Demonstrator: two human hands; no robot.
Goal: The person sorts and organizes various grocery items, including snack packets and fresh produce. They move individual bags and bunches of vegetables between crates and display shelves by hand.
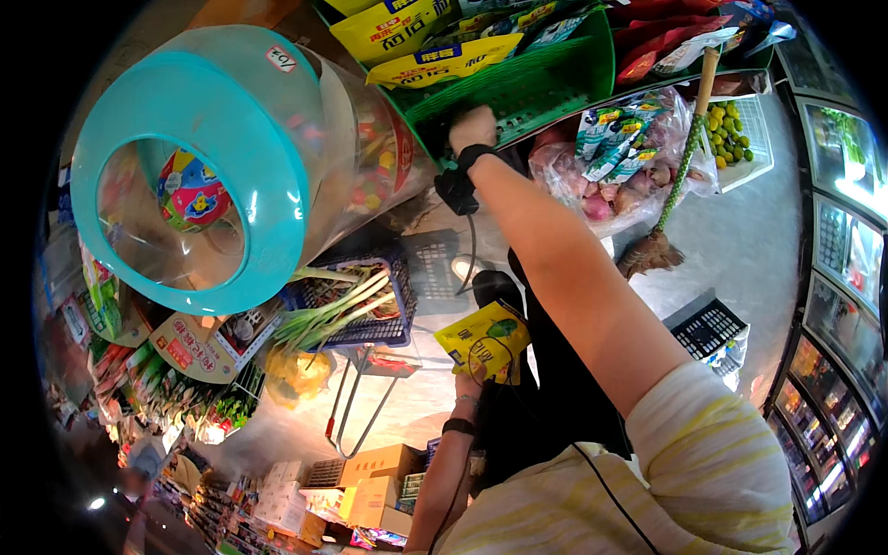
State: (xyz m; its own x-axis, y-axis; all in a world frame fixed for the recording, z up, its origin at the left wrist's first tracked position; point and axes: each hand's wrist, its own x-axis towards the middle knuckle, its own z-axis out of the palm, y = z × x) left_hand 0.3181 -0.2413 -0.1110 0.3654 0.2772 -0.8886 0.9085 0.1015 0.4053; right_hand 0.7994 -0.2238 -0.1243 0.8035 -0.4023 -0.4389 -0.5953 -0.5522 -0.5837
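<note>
My left hand (472, 380) grips a yellow snack packet (485, 340) by its lower edge, low in front of my legs. Up at the shelf, my right hand (474, 129) reaches into the near left corner of a green plastic basket (534, 90); its fingers are partly hidden, and whether they hold anything is unclear. More yellow packets (444, 59) stand upright in rows at that basket's far side. Red packets (659, 41) fill the compartment to the right. A black device with a cable hangs at my right wrist.
A large clear drum with a turquoise rim (277, 173) stands left. Below are a blue crate (406, 312) with scallions and a folded metal trolley (357, 402). Bags of onions (596, 205), a green-wrapped stick (683, 166) and a white crate of small citrus fruit (763, 139) lie right.
</note>
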